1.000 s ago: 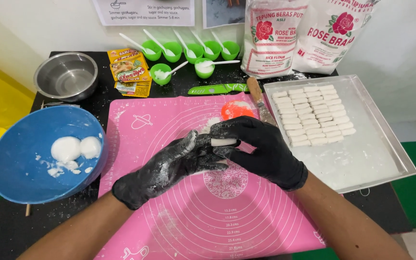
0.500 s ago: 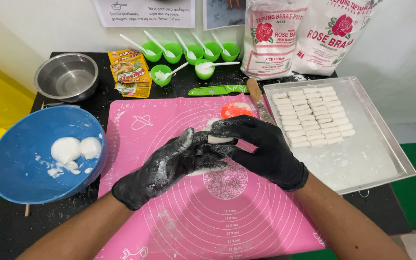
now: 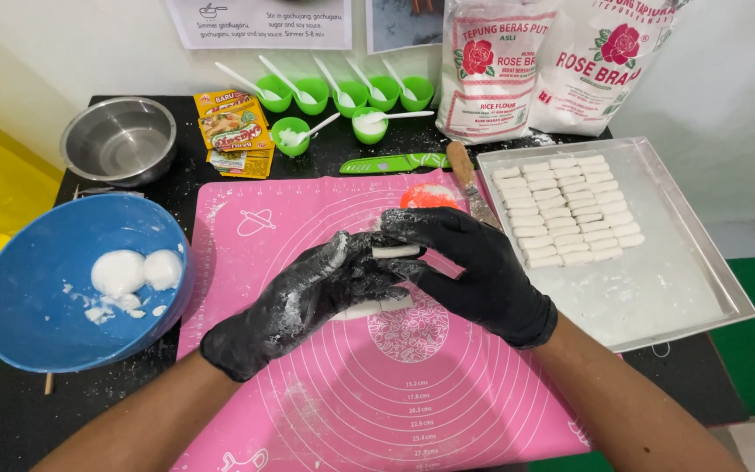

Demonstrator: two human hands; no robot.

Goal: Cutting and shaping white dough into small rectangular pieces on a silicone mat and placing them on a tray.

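While both gloved hands meet over the middle of the pink mat (image 3: 308,411), the left hand (image 3: 308,301) lies palm up, dusted with white flour, its fingers stretched toward the right. A short white piece of dough (image 3: 395,252) sits at the tips of the left fingers, and the right hand (image 3: 474,271) closes over it from the right, thumb and fingers pinching the piece. A second strip of white dough (image 3: 373,308) shows just under the left palm, touching the mat.

To the left, a blue bowl (image 3: 37,262) holds two white dough balls (image 3: 137,271) and some crumbs. To the right, a metal tray (image 3: 683,288) carries rows of cut dough sticks (image 3: 570,210) in its far left part. Just beyond the hands lie an orange round cutter (image 3: 428,196), a wooden-handled tool (image 3: 467,179) and a green knife (image 3: 391,163). Farther back stand a steel bowl (image 3: 120,140), yellow sauce packets (image 3: 233,131), small green cups (image 3: 342,96) with white spoons, and two flour bags (image 3: 552,61) against the wall.
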